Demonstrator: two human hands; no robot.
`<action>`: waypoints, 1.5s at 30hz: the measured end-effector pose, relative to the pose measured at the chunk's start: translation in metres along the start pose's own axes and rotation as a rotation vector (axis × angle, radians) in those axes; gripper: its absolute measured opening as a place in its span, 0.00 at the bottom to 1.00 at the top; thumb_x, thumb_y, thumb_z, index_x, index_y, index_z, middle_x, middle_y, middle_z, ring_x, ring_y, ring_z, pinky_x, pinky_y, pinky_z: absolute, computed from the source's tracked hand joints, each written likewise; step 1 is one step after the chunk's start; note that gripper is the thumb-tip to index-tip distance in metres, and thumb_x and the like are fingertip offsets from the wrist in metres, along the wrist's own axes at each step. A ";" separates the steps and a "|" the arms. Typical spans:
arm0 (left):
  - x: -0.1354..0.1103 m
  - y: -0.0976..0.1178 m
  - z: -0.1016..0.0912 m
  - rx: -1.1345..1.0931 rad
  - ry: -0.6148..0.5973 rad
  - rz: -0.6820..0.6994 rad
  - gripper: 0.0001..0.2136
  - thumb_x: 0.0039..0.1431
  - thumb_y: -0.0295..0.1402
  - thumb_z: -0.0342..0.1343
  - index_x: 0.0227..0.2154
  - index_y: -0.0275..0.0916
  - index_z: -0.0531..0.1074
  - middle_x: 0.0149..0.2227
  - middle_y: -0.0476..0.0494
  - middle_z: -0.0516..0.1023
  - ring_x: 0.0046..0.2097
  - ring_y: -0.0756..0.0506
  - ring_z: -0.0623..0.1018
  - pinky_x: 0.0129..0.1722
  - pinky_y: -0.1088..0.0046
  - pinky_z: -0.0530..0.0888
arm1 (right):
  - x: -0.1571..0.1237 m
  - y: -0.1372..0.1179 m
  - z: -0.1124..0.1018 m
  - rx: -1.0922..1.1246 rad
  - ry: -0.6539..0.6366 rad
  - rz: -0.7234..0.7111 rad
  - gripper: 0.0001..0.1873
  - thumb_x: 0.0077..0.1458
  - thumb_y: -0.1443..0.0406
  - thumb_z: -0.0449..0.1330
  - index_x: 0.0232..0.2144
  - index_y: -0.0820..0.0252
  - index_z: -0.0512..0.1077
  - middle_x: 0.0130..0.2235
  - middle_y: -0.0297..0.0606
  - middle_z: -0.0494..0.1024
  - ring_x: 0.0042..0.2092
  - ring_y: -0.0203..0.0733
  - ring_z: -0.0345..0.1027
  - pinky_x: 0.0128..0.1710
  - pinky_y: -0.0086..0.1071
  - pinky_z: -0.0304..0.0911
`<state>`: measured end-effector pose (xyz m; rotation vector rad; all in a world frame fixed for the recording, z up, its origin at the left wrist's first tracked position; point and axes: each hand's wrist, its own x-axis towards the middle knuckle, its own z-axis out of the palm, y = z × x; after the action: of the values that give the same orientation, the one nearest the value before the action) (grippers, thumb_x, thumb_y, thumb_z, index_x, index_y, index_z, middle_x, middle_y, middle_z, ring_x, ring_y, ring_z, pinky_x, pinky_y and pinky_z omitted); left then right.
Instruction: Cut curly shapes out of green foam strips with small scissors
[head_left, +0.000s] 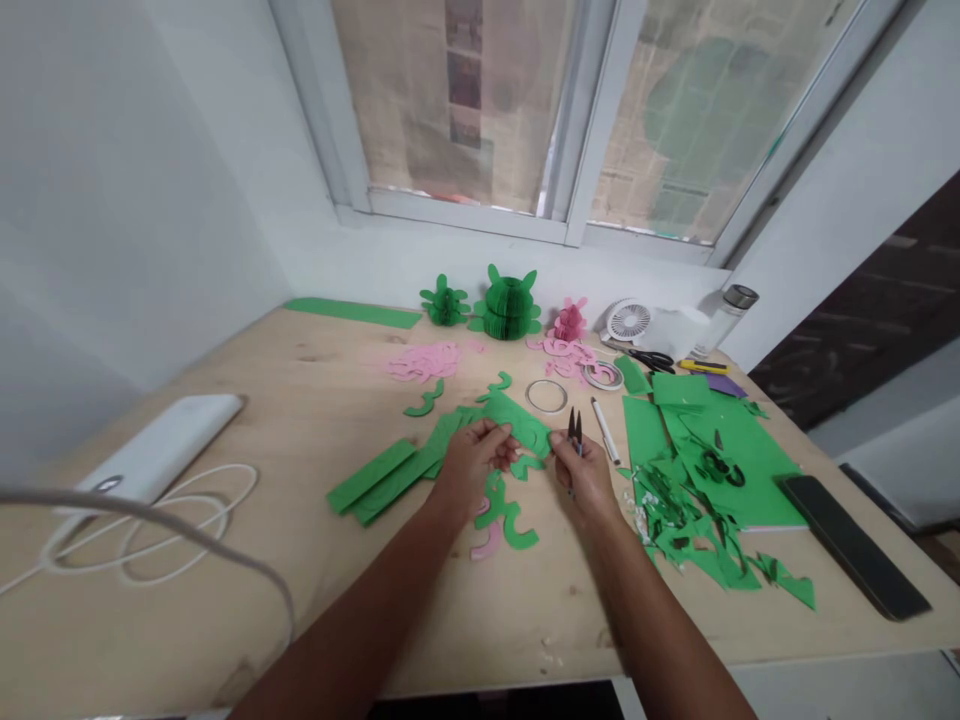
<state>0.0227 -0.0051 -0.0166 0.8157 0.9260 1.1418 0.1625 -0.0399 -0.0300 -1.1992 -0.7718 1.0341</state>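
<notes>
Over the middle of the wooden table, my left hand is closed, pinching the lower left edge of a piece of green paper. My right hand is closed around small scissors, their dark blades pointing away from me. Its thumb and forefinger also reach the paper's right edge. Below and around the hands lie curved green paper cutouts and a pink curved cutout. Left of my left hand, green paper strips lie overlapping.
Green paper scraps and a black case lie on the right. A white marker and a tape ring sit beyond my hands. Folded paper figures stand by the wall. A white power bank with cables lies left.
</notes>
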 end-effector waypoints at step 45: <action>-0.008 0.006 0.021 -0.163 0.045 0.004 0.08 0.38 0.32 0.66 0.20 0.37 0.73 0.24 0.48 0.77 0.29 0.49 0.76 0.31 0.73 0.70 | -0.013 0.007 0.010 0.062 -0.209 0.066 0.28 0.49 0.42 0.60 0.31 0.63 0.75 0.19 0.31 0.69 0.16 0.28 0.48 0.15 0.27 0.37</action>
<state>0.0388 -0.0127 -0.0013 0.6619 0.8569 1.2261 0.1478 -0.0481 -0.0337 -1.0802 -0.8599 1.2438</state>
